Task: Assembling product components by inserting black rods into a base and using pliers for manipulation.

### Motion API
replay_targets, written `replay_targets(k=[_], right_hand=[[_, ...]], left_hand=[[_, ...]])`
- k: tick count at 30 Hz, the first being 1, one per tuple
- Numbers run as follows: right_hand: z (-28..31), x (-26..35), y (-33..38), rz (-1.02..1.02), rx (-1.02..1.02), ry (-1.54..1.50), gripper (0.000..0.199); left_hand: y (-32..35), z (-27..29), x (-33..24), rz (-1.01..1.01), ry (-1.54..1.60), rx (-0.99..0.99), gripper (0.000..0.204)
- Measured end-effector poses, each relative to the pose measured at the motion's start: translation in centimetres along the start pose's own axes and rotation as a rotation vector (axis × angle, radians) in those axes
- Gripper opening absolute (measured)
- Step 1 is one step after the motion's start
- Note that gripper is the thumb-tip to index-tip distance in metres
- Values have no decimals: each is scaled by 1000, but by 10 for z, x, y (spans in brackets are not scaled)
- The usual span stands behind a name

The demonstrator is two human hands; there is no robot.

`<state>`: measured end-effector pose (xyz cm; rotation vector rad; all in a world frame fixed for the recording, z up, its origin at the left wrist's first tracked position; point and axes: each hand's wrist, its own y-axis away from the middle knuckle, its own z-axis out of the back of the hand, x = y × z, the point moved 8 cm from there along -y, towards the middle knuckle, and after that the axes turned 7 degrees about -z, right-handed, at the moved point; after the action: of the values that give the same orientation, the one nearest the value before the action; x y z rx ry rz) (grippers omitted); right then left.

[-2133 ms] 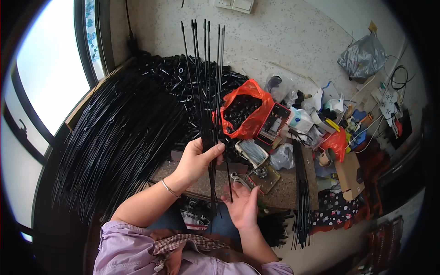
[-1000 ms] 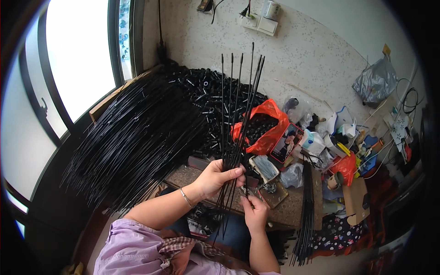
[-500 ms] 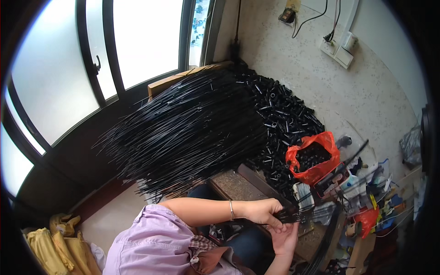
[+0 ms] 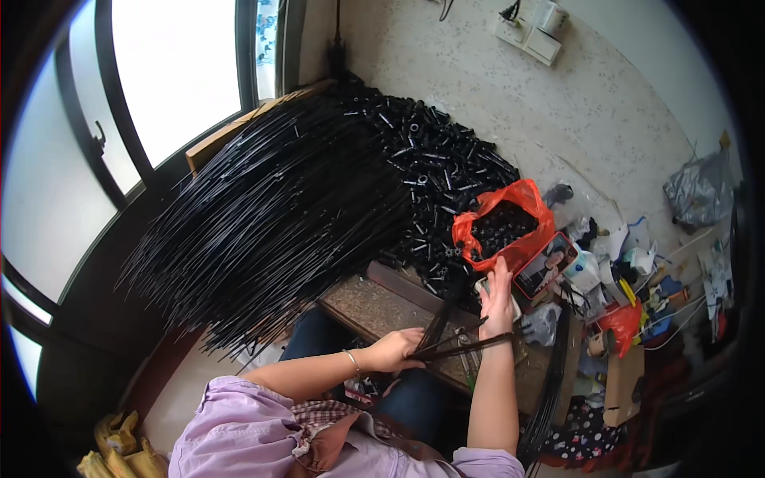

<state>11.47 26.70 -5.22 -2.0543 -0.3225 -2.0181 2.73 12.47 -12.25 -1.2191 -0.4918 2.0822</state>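
My left hand [image 4: 398, 349] is closed around thin black strips [image 4: 458, 348]. Some of them reach up from my fist toward the bench's far side, while others cross to my right wrist and lie against it. My right hand [image 4: 497, 303] is raised just below the red bag [image 4: 518, 191], its fingers stretched out and fairly straight. Beneath both hands is the worn wooden bench [image 4: 358, 307], with small slim tools on top. A large heap of long thin black rods [image 4: 263, 215] spreads out beyond my left arm.
Short black tubular parts [image 4: 446, 159] are piled against the wall, and small black parts fill the red bag. Right of it stand a picture box [image 4: 548, 267] and assorted clutter. More black strips [image 4: 546, 398] hang by the bench's right end. Yellow cloth-like bundles [image 4: 119, 446] lie lower left.
My hands have separated: the left drew back leftward with strips, the right rose toward the red bag with fingers extended. The whole view has shifted to the right.
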Motion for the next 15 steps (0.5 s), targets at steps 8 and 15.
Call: replay_targets(k=[8, 15], right_hand=[[-26, 20, 148, -9, 794, -389, 103], [-12, -146, 49, -724, 116, -580, 52]], left_hand=[[-6, 15, 2, 224, -473, 214, 101], [8, -38, -18, -578, -318, 730, 28]])
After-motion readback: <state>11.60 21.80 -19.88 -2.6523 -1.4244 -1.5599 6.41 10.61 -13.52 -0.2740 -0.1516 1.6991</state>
